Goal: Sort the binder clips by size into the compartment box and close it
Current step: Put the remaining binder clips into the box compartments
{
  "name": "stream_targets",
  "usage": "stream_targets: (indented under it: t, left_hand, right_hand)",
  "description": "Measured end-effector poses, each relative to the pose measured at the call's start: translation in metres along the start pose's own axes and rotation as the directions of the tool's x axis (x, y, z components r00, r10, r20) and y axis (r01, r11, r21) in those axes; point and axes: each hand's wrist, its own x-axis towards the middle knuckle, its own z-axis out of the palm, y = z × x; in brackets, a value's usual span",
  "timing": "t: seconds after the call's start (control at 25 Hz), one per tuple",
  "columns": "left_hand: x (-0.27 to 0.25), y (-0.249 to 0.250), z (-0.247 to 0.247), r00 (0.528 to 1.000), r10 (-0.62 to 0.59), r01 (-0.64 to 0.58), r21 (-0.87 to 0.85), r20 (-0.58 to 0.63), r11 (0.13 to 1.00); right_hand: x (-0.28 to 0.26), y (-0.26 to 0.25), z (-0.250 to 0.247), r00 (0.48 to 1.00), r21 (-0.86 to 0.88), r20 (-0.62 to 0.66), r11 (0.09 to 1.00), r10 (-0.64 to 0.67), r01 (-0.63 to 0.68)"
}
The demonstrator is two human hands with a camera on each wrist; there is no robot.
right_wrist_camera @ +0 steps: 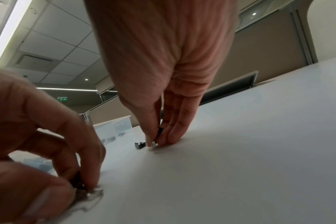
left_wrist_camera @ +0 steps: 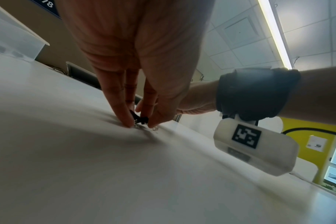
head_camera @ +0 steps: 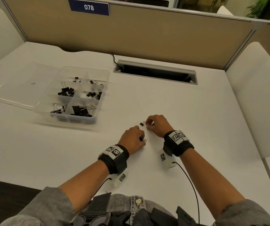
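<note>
Most of the sorting appeared done at this point: the clear compartment box [head_camera: 75, 93] stood on the table [head_camera: 196, 119] to your left, well apart from your hands, with black binder clips already distributed among its six compartments, the largest in the nearest row and the smallest in the farthest. Its lid [head_camera: 18, 88] lay folded open flat to the left, so closing remained to be done. What remained to sort, as far as could be seen, were a few small clips in front of you. Your left hand [head_camera: 133, 139] was curled, fingertips down at the table, pinching a small clip [left_wrist_camera: 139, 120] between thumb and fingers, its wire handles touching the surface. Your right hand [head_camera: 158, 125] was likewise curled, thumb and fingers pinching another small clip [right_wrist_camera: 160, 131] just above the table. A third small clip [head_camera: 142, 123] lay loose on the table just beside your right fingertips, held by neither hand. By this judgement, you had yet to carry these clips to the small-clip compartments at the far end of the box, then swing the lid over and press it shut.
</note>
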Motion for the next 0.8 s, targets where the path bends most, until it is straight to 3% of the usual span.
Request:
stream_targets:
  t: [0.12,0.32,0.48,0.8]
  left_hand:
    - [-0.002,-0.004,-0.002,1.000,0.003,-0.003,0.003,-0.006,1.000]
    - [-0.001,-0.008,-0.006,1.000,0.006,-0.006,-0.040,0.015,0.999]
    - [-0.002,-0.013,-0.009,0.999,0.004,-0.002,-0.047,0.037,0.999]
    - [-0.002,-0.015,-0.012,0.999,0.027,-0.026,-0.022,0.041,0.999]
  right_hand:
    - [0.001,-0.004,0.000,1.000,0.112,0.000,0.994,0.004,-0.004]
    - [0.013,-0.019,-0.001,0.994,-0.059,0.108,0.997,-0.034,0.041]
    - [0.016,-0.018,0.004,0.996,-0.122,0.084,0.992,-0.031,0.041]
    - [0.008,-0.012,0.006,0.999,0.016,-0.007,0.999,-0.046,0.046]
